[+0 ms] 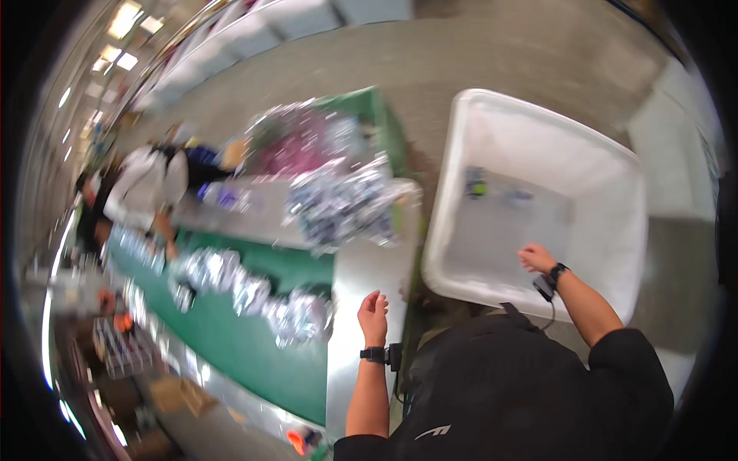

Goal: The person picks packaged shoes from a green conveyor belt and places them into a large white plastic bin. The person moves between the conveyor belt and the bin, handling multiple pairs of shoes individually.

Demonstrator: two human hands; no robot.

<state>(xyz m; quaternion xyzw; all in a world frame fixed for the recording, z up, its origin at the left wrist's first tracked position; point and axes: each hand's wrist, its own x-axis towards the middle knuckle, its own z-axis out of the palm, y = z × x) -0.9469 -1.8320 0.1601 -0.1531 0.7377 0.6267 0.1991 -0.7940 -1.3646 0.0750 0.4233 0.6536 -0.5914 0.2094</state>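
My left hand [373, 315] hangs over the bare metal end [361, 269] of a conveyor, its fingers curled in and nothing seen in them. Shiny clear-wrapped packs [300, 315] lie on the green belt [231, 338] to its left, apart from it. My right hand [536, 259] is above a big white plastic bin [538, 119], fingers loosely bent and slightly apart, with no object visible in them. At the bottom of that bin lie a small dark and green pack [477, 183] and a bluish clear one [519, 196]. Motion blurs the fine detail.
Beyond the belt, a green crate [377, 123] brims with pink and clear-wrapped goods, and a heap of wrapped packs [346, 203] sits before it. A person in a light top [146, 184] reaches over the belt at the left. White bins [238, 38] line the far floor.
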